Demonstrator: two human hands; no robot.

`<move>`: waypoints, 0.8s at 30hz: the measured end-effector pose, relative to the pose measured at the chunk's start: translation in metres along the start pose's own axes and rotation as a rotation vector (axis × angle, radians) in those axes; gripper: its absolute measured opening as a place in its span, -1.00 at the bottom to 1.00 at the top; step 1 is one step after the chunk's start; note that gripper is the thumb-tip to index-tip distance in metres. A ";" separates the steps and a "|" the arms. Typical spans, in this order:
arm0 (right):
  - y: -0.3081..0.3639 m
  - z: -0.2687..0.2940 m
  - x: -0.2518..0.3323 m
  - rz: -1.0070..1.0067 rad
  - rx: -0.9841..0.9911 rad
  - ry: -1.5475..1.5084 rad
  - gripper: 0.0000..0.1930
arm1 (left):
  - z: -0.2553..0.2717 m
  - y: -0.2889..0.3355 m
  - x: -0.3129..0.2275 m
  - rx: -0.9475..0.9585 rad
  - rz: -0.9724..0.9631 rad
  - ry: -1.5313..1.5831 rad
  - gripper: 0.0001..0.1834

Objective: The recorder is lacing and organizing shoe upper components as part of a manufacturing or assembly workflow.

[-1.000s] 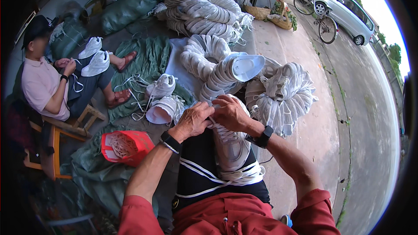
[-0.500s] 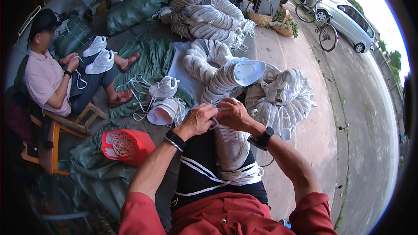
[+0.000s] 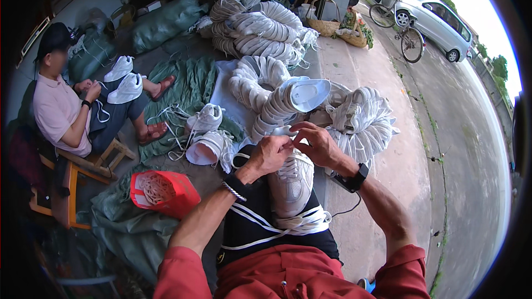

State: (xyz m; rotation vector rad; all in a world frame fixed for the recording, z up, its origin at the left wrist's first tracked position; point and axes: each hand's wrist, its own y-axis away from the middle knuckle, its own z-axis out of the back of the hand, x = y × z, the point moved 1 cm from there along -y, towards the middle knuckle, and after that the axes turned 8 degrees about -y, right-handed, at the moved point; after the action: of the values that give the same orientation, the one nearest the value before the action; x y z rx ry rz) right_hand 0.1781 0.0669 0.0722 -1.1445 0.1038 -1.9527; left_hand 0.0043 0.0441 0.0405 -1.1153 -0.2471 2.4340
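Observation:
A white sneaker (image 3: 292, 185) rests on my dark-trousered lap, its toe toward me and its front laced. Over its ankle end, my left hand (image 3: 270, 156) is closed in a pinch on a shoelace, mostly hidden by the fingers. Close against it, my right hand (image 3: 321, 145) has thumb and forefinger curled together. Whatever lies between those fingertips is too small to make out. Behind the sneaker's toe, a bundle of loose white shoelaces (image 3: 305, 221) lies across my thighs, with strands looped around the leg.
Rows of nested white sneakers (image 3: 266, 27) are piled ahead, with another ring of them (image 3: 363, 122) at right. A red bag (image 3: 164, 192) of laces stands at left near two loose sneakers (image 3: 208, 147). A seated person (image 3: 64, 105) handles laces. Baskets (image 3: 324, 25) stand farther off.
My hands have shifted slightly right and the right fingers have lifted and arched. The sneaker stays on my lap. The whole view has tilted a little.

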 end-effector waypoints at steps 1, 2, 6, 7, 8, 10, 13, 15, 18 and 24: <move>0.001 0.003 0.001 0.002 -0.009 0.001 -0.88 | -0.006 -0.004 0.001 0.074 0.027 0.056 -0.79; 0.003 0.008 0.000 -0.190 0.044 0.001 -0.87 | -0.009 -0.005 0.000 -0.030 -0.024 0.083 -0.84; 0.009 0.013 -0.021 -0.323 0.174 0.100 -0.76 | -0.012 0.001 -0.004 0.040 0.204 0.218 -0.84; 0.004 0.008 -0.024 -0.242 0.269 0.097 -0.74 | -0.017 0.009 -0.009 -0.032 0.028 0.065 -0.86; 0.003 0.008 -0.027 -0.329 0.312 0.007 -0.65 | -0.030 0.015 -0.024 0.005 -0.044 0.050 -0.86; 0.003 0.007 -0.042 -0.289 0.303 0.001 -0.63 | -0.037 0.027 -0.074 0.238 -0.281 0.073 -0.89; -0.003 0.005 -0.050 -0.228 0.356 0.004 -0.58 | -0.042 0.039 -0.100 0.444 -0.350 0.127 -0.90; -0.008 0.005 -0.047 -0.347 0.495 0.091 -0.59 | -0.048 0.037 -0.083 0.389 -0.189 0.233 -0.88; -0.009 0.008 -0.042 -0.326 0.479 -0.021 -0.68 | -0.051 0.028 -0.031 0.212 0.142 0.253 -0.86; 0.004 0.007 -0.042 -0.163 0.310 0.046 -0.79 | -0.037 -0.004 -0.001 -0.026 0.586 0.454 -0.89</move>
State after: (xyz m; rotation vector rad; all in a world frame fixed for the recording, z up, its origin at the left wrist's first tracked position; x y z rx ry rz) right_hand 0.1951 0.0964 0.0463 -0.9268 -0.2672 -2.0508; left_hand 0.0340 0.0463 0.0179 -1.9237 0.2267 2.5463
